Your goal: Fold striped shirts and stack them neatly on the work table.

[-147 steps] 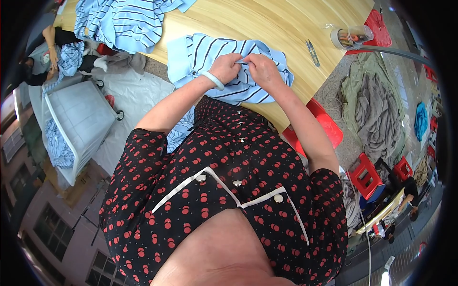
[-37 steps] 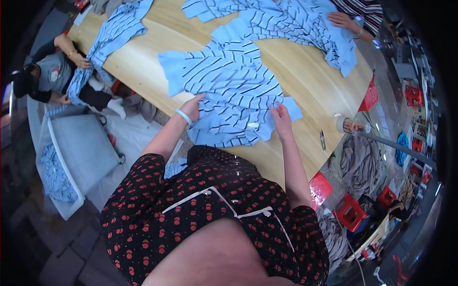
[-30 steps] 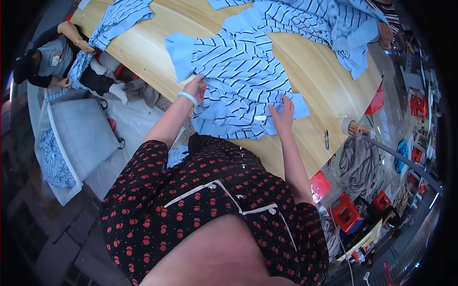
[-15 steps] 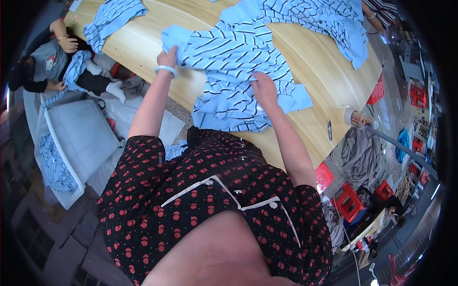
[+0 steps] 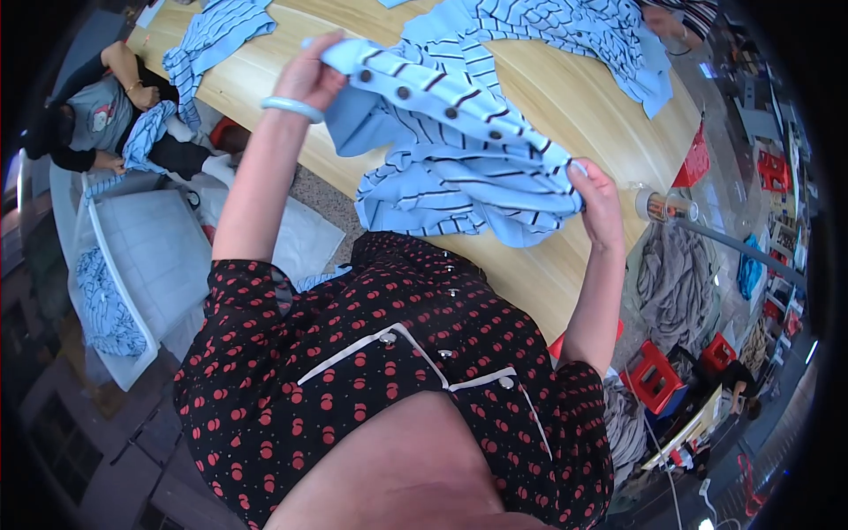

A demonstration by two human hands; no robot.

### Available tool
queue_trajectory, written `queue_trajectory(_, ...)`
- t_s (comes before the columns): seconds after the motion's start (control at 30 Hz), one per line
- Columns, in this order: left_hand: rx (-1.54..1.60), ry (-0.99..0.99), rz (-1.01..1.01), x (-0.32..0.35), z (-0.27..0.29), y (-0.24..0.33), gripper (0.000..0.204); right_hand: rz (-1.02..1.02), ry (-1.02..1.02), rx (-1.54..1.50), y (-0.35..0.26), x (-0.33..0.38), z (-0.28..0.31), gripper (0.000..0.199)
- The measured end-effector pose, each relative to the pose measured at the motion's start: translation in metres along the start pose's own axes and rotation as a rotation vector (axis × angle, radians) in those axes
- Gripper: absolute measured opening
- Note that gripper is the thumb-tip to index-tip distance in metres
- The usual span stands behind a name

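A light-blue shirt with dark stripes and dark buttons is lifted off the long wooden table. My left hand, with a pale bangle on its wrist, grips one end of the buttoned edge at the upper left. My right hand grips the other end at the right. The buttoned band stretches between both hands and the rest of the fabric hangs folded below it, over the table's near edge.
More striped blue garments lie across the far part of the table, another at its left end. A seated person at the left handles blue cloth beside a white bin. A small jar and red crates stand at the right.
Both hands went from pressing the shirt flat on the table to gripping its buttoned edge and raising it, the left hand moving up and left, the right hand out to the right.
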State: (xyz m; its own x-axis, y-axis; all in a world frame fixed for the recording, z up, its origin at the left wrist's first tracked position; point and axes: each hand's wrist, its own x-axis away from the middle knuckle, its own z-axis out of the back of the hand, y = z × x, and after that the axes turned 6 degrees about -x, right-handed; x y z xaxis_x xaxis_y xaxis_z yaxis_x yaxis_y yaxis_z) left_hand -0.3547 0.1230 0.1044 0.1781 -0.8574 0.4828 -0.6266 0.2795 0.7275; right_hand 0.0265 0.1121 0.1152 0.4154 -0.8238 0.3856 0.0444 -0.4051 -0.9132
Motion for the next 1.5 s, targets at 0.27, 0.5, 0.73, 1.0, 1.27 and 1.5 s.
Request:
queue_trajectory(0.27,0.209,0.064,0.379,-0.082,0.039,-0.127,0.026,0.535,0.324,0.95,0.079,-0.035,-0.017,0.016)
queue_trajectory(0.5,0.118,-0.065,0.387,-0.079,0.039,-0.137,0.021,0.8,-0.108,0.969,0.116,-0.087,-0.116,0.017)
queue_trajectory(0.73,0.04,-0.087,0.434,-0.077,0.012,-0.129,0.02,0.776,-0.188,1.142,0.133,-0.127,-0.128,0.009)
queue_trajectory(1.0,-0.51,0.649,0.008,-0.089,-0.019,-0.2,0.071,0.674,-0.068,1.045,0.157,-0.136,-0.132,0.009)
queue_trajectory(1.27,-0.431,0.447,0.254,-0.085,-0.007,-0.162,0.031,0.688,-0.176,1.113,0.145,-0.125,-0.131,0.011)
queue_trajectory(1.5,-0.826,0.359,0.171,-0.125,0.029,-0.171,0.034,0.617,-0.294,1.122,0.125,-0.105,-0.147,0.008)
